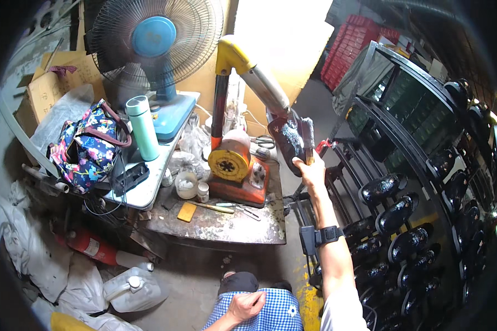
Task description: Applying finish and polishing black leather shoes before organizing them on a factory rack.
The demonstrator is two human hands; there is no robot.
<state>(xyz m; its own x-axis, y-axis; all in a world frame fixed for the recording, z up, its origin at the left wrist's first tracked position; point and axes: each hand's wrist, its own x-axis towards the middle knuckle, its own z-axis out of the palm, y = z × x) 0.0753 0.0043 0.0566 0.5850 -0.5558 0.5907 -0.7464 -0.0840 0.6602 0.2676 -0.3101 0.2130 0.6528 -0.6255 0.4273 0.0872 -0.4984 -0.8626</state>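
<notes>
The right hand reaches far out, fingers wrapped around a shiny black shoe, maybe touching the grey pipe. The left hand rests curled on the near blue checked cloth.

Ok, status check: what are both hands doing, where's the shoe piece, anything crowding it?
Right hand gripping black shoe piece, raised beside grey duct. Left hand resting on checked lap, holding nothing. Rack of black shoes close on the right.
</notes>
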